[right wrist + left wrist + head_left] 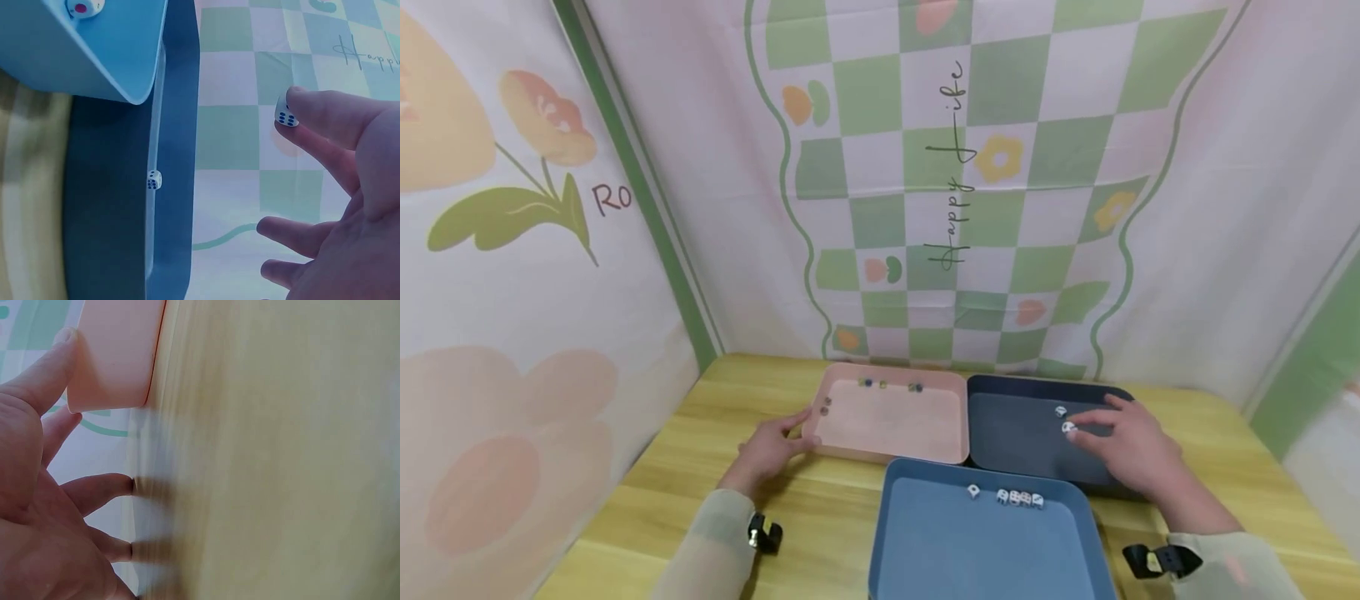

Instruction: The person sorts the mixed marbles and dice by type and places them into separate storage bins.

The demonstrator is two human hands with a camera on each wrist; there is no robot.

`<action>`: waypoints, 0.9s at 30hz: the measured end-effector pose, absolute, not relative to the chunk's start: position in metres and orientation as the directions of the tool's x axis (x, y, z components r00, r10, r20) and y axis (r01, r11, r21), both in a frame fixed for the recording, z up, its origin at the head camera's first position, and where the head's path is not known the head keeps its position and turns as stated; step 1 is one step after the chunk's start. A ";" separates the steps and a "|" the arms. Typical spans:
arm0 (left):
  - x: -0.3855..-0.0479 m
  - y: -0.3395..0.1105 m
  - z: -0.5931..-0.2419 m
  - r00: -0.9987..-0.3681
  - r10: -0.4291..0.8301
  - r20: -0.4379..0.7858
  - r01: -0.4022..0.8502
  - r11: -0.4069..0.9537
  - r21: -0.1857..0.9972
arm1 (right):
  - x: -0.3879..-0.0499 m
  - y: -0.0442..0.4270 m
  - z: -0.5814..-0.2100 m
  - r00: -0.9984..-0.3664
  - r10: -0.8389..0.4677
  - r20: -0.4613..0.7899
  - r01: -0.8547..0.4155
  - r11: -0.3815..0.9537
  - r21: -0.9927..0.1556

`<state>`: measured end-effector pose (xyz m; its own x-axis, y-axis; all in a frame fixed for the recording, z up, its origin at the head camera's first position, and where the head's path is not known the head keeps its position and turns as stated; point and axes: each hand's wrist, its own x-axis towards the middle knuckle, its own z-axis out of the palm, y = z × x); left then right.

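Note:
My right hand [1131,446] pinches a white die [286,115] between thumb and index finger, above the dark navy tray [1015,433]. Its other fingers are spread. A second white die [1061,412] lies in that tray, just beyond the pinched one. Spread fingers of my left hand [767,454] rest at the left end of the pink tray [887,429], thumb and index finger touching its corner. In front, the blue tray [985,550] holds a row of several white dice [1020,498] near its far rim, with one white die [973,491] apart to their left.
Small coloured pieces [883,384] lie along the pink tray's far side, and two more small pieces [827,406] near its left wall. The trays stand on a yellow wood-grain table [820,517]. A printed curtain [865,167] hangs behind it.

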<state>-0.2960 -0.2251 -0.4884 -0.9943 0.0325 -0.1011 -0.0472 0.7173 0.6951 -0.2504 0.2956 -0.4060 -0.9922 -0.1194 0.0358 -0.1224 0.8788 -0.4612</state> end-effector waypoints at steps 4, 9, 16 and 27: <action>-0.295 -0.224 -0.489 -0.994 0.027 -0.108 -0.056 0.716 0.696 | -0.259 0.298 -0.405 -0.995 -0.096 0.034 -0.101 0.886 -0.452; -0.296 -0.224 -0.490 -0.993 0.019 -0.119 -0.072 0.706 0.705 | -0.268 0.297 -0.402 -0.997 -0.071 0.022 -0.073 0.888 -0.454; -0.294 -0.225 -0.490 -0.994 0.023 -0.109 -0.061 0.706 0.705 | -0.279 0.293 -0.403 -0.999 -0.022 0.025 -0.031 0.890 -0.454; -0.292 -0.223 -0.486 -0.990 0.009 -0.138 -0.092 0.698 0.710 | -0.286 0.294 -0.403 -1.000 -0.013 -0.018 -0.004 0.896 -0.443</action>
<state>-0.2919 -0.2231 -0.4864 -0.9904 0.0089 -0.1376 -0.0925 0.6976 0.7105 -0.2859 0.2942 -0.4030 -0.9998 -0.0132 -0.0178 -0.0039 0.8965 -0.4430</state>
